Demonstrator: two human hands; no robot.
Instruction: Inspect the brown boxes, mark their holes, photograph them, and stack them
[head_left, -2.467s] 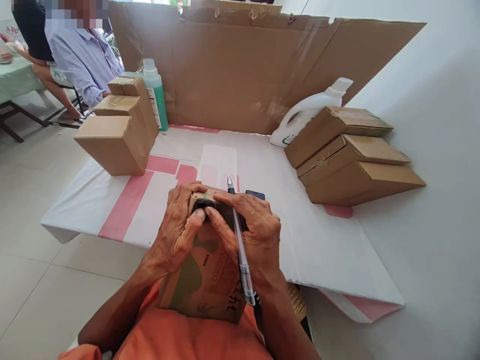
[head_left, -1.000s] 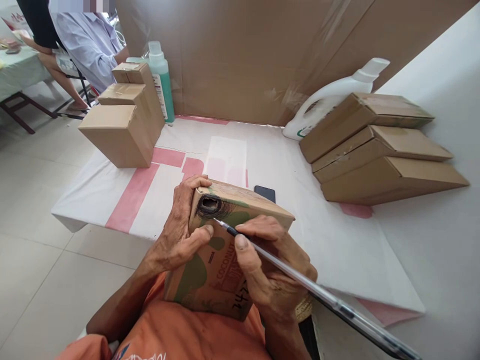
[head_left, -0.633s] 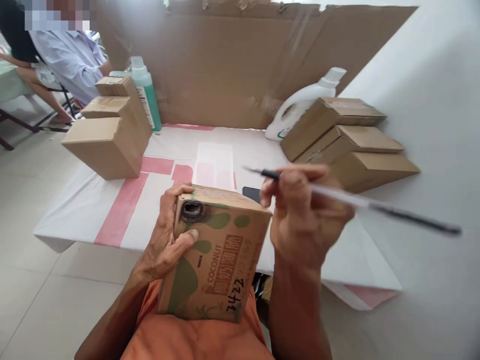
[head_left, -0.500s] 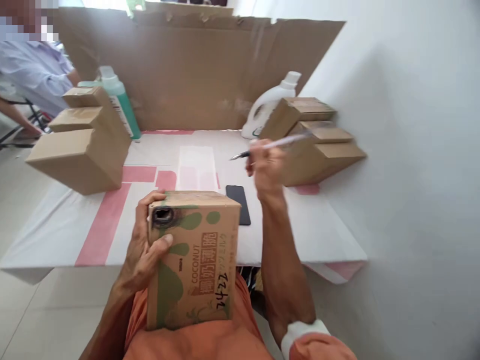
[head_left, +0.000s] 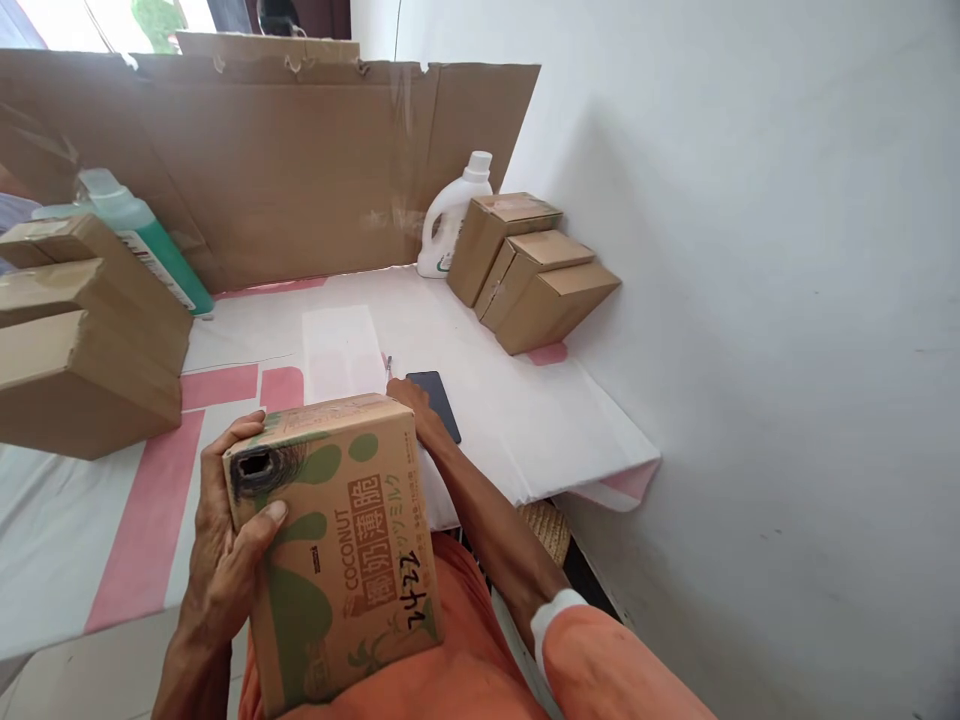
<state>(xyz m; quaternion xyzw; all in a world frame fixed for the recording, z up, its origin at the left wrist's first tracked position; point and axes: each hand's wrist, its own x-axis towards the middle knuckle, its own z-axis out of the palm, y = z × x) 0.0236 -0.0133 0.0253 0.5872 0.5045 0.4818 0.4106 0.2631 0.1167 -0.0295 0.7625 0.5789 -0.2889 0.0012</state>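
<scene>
My left hand (head_left: 236,550) grips the left side of a cardboard box (head_left: 330,560), its thumb on the printed face and its fingers behind. The box has green blotches, the word COCONUT, a handwritten number and a small hole ringed with black scribble at its upper left corner. My right hand (head_left: 411,396) is low over the table just behind the box's upper right corner, its fingers partly hidden by the box. A pen (head_left: 389,367) sticks up from its fingertips. Beside that hand a dark phone (head_left: 436,400) lies flat.
A white sheet (head_left: 341,350) lies on the cloth-covered table (head_left: 487,400). Stacked cartons stand left (head_left: 97,340) and right (head_left: 525,265), beside a green-liquid bottle (head_left: 161,250) and a white jug (head_left: 450,220). A cardboard panel (head_left: 300,170) closes the back; a wall (head_left: 735,300) rises right.
My right hand has come down with the pen from above the table to behind the box. The view has turned right. My left hand still holds the box, now tilted a little.
</scene>
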